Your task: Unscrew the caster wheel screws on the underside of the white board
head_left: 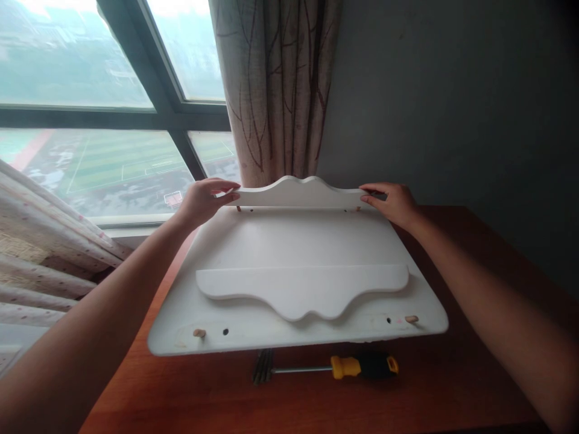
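A white scalloped board (296, 196) stands upright along the far edge of a white panel (289, 238), its wavy side up. My left hand (210, 198) pinches its left end and my right hand (392, 202) pinches its right end. Beneath the board, short wooden dowels show near both ends, with dark holes beside them; a small gap seems to lie between board and panel. A second scalloped board (303, 286) lies flat on the panel. At the panel's near edge stick up a left dowel (199, 333) and a right dowel (411, 319), each beside a hole.
A yellow and black screwdriver (346, 366) and several screws (262, 366) lie on the brown wooden table (217, 398) before the panel. Behind are a window (122, 163), a hanging curtain (280, 90) and a grey wall (443, 102). More patterned fabric (45, 247) is at left.
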`<control>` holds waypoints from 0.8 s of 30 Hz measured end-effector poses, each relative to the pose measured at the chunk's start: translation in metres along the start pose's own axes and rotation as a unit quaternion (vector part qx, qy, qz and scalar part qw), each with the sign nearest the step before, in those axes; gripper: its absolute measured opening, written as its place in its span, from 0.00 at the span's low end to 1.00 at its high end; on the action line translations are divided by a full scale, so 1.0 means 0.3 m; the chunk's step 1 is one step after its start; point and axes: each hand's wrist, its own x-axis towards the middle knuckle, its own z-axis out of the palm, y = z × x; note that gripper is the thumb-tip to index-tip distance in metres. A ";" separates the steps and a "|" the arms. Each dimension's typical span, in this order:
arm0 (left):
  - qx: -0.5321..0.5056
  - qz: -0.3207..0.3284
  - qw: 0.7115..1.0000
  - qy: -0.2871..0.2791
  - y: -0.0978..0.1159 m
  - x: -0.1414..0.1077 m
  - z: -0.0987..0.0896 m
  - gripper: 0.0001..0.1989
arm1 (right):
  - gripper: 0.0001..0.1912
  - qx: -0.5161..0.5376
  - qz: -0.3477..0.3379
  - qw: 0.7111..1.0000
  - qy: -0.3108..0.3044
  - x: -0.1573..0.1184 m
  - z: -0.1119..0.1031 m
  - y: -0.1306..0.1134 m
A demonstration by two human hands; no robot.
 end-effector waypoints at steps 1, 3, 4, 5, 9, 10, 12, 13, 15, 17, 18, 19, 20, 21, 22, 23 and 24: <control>-0.002 -0.001 1.000 -0.001 -0.001 0.001 0.000 0.25 | 0.14 0.002 0.000 1.000 0.001 0.002 0.001 0.001; -0.011 -0.003 1.000 -0.004 -0.004 0.001 -0.002 0.25 | 0.14 0.009 -0.001 1.000 -0.001 0.003 0.001 0.005; -0.016 -0.004 1.000 -0.006 -0.006 0.001 -0.002 0.26 | 0.14 0.011 -0.003 1.000 -0.003 0.002 0.000 0.007; -0.019 -0.006 1.000 -0.008 -0.007 0.000 -0.003 0.26 | 0.14 0.013 -0.005 1.000 -0.005 0.000 -0.002 0.009; -0.018 -0.006 1.000 -0.013 -0.005 -0.008 -0.002 0.26 | 0.13 0.008 -0.014 1.000 -0.008 -0.013 -0.011 0.015; -0.017 -0.004 1.000 -0.013 -0.003 -0.010 -0.003 0.26 | 0.13 0.005 -0.014 1.000 -0.007 -0.017 -0.012 0.016; -0.015 0.000 1.000 -0.014 0.000 -0.013 -0.004 0.26 | 0.13 -0.001 -0.014 1.000 -0.002 -0.022 -0.011 0.017; -0.014 0.002 1.000 -0.015 0.002 -0.015 -0.006 0.26 | 0.13 -0.004 -0.013 1.000 -0.001 -0.023 -0.010 0.018; -0.010 0.004 1.000 -0.018 0.004 -0.018 -0.010 0.25 | 0.13 -0.005 -0.011 1.000 -0.001 -0.024 -0.005 0.020; -0.006 0.005 1.000 -0.020 0.005 -0.021 -0.014 0.24 | 0.13 -0.006 -0.012 1.000 -0.001 -0.023 -0.001 0.022; -0.005 0.006 1.000 -0.019 0.006 -0.022 -0.015 0.24 | 0.13 -0.007 -0.013 1.000 -0.002 -0.023 0.001 0.022; -0.005 0.007 1.000 -0.018 0.006 -0.023 -0.016 0.24 | 0.13 -0.009 -0.014 1.000 -0.001 -0.022 0.003 0.023; -0.005 0.008 1.000 -0.018 0.006 -0.023 -0.016 0.24 | 0.13 -0.012 -0.013 1.000 -0.002 -0.023 0.005 0.023; -0.006 0.008 1.000 -0.017 0.006 -0.023 -0.015 0.24 | 0.13 -0.013 -0.011 1.000 -0.004 -0.024 0.008 0.023; -0.006 0.008 1.000 -0.018 0.005 -0.023 -0.015 0.24 | 0.12 -0.013 -0.008 1.000 -0.008 -0.025 0.011 0.023; -0.005 0.008 1.000 -0.019 0.005 -0.022 -0.014 0.24 | 0.12 -0.011 -0.005 1.000 -0.011 -0.027 0.014 0.024; -0.003 0.008 1.000 -0.021 0.004 -0.021 -0.014 0.24 | 0.12 -0.007 -0.003 1.000 -0.013 -0.028 0.018 0.025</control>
